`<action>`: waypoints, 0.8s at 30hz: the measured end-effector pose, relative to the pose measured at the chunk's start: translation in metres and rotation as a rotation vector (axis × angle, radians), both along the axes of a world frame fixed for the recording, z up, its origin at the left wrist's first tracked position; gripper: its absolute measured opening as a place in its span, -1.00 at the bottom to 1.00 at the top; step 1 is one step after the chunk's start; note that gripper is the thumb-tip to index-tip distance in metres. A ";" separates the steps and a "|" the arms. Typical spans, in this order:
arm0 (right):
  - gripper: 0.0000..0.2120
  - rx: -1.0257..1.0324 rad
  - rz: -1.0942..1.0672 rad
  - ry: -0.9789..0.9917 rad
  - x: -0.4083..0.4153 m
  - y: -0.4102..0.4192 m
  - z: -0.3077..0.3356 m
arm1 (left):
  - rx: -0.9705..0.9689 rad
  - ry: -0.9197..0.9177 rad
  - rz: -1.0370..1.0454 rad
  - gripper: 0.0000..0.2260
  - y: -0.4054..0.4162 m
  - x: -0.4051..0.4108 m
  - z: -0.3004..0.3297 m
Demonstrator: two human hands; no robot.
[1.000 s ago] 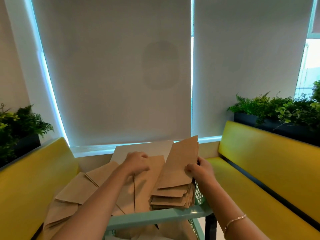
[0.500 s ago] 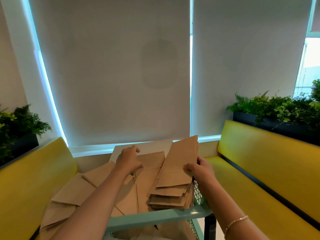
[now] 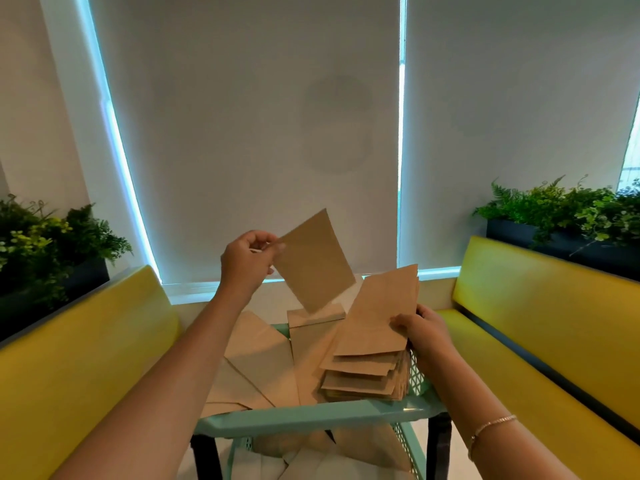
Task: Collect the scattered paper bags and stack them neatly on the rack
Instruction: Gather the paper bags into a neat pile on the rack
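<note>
Left hand [image 3: 246, 261] pinching one paper bag [image 3: 313, 260] aloft above rack [image 3: 311, 415]; right hand [image 3: 427, 329] gripping top bag of stack [image 3: 367, 374] at right edge.

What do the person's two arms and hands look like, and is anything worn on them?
Both forearms are bare, with no sleeves in view and no gloves. The left hand shows no ring or watch. The right hand is also bare, but a thin, light metallic chain bracelet sits on that wrist. No markings are visible on either arm.
</note>
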State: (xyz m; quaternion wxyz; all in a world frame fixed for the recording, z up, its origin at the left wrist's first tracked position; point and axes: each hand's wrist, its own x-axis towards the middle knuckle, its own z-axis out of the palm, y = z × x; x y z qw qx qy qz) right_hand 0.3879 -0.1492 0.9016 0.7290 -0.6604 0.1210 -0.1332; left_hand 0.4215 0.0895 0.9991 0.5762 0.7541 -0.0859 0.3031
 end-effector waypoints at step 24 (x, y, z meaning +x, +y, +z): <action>-0.77 0.242 0.147 -0.141 -0.019 0.007 0.018 | -0.040 0.699 -0.459 -0.10 -0.052 -0.025 -0.097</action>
